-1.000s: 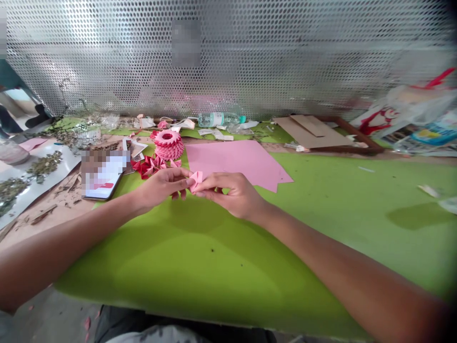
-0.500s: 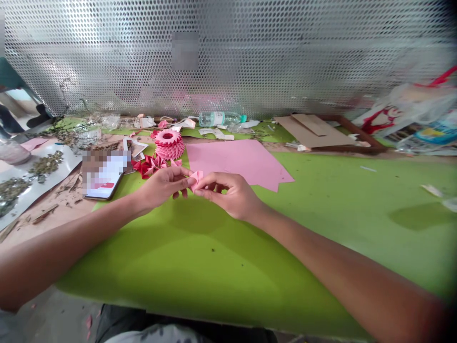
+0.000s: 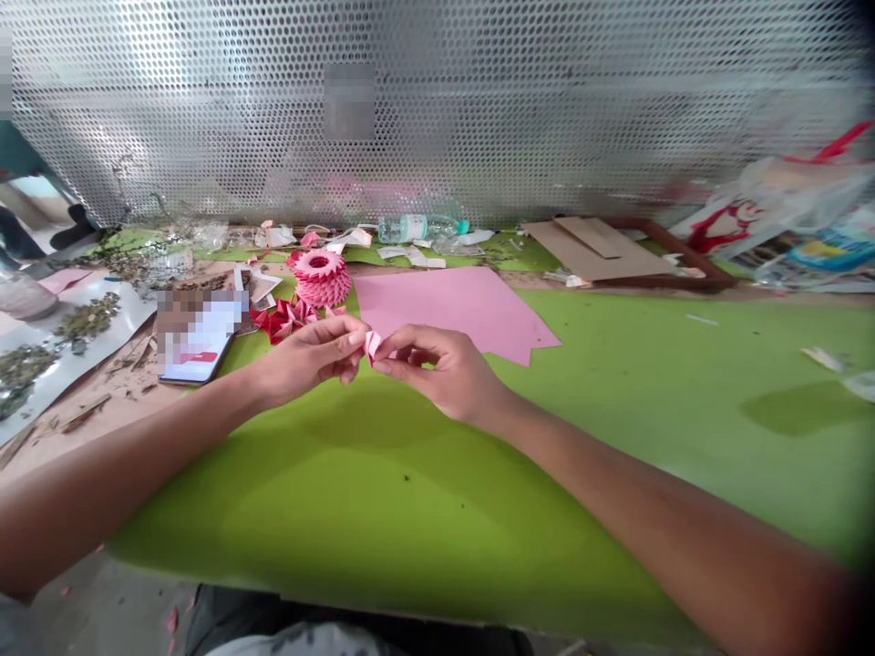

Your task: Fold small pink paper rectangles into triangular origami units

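Between my two hands is a small folded piece of pink paper point(image 3: 373, 345), its pale inner side showing. My left hand point(image 3: 311, 357) pinches it from the left with thumb and forefinger. From the other side, my right hand point(image 3: 437, 369) grips it between thumb and fingertips, the other fingers curled. Just behind the hands lies a large pink paper sheet point(image 3: 455, 305) with a notched corner. To its left stands a round origami piece point(image 3: 321, 279) of interlocked pink folds, and beside that a pile of red and pink folded paper pieces point(image 3: 282, 319).
A phone point(image 3: 198, 351) lies left of my left forearm, near dried plant bits on a white sheet point(image 3: 123, 319). Along the mesh wall point(image 3: 437, 109) are a plastic bottle point(image 3: 420, 228), cardboard point(image 3: 602, 251) in a wooden frame and plastic bags point(image 3: 779, 219). Green covering point(image 3: 410, 528) spans the table.
The folded pink paper has turned in my fingers and shows more of its pale side. My left fingers have shifted slightly on it, while the right hand stays nearly in place.
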A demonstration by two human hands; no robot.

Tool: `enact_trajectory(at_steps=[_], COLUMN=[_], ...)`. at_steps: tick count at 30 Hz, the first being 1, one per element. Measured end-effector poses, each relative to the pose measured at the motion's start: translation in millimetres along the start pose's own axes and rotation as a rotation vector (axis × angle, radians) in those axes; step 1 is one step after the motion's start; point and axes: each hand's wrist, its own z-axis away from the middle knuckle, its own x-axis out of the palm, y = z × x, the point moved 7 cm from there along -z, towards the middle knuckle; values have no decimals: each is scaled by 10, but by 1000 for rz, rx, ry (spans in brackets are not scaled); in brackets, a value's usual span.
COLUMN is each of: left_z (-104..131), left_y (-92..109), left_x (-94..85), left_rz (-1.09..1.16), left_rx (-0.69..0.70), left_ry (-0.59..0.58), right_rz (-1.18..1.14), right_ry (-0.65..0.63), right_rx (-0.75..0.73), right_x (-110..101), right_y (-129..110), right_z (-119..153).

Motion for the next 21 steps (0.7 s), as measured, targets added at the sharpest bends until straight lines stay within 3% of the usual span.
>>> enact_trajectory(at_steps=[9, 13, 15, 21], left_z=[18, 16, 19, 37], left_y=[-26, -9, -10, -17], left_x=[39, 25, 17, 142], left_rz=[-88, -156, -244, -570], left_rx=[-3, 5, -14, -34], left_ry=[-42, 30, 70, -44], right_rz=[-177, -288, -338, -335], right_ry=[-35, -28, 13, 45], right_rx=[70, 115, 148, 217], right_x=[75, 88, 62, 26], right_y=[39, 61, 90, 175], right_z=[39, 31, 24, 2])
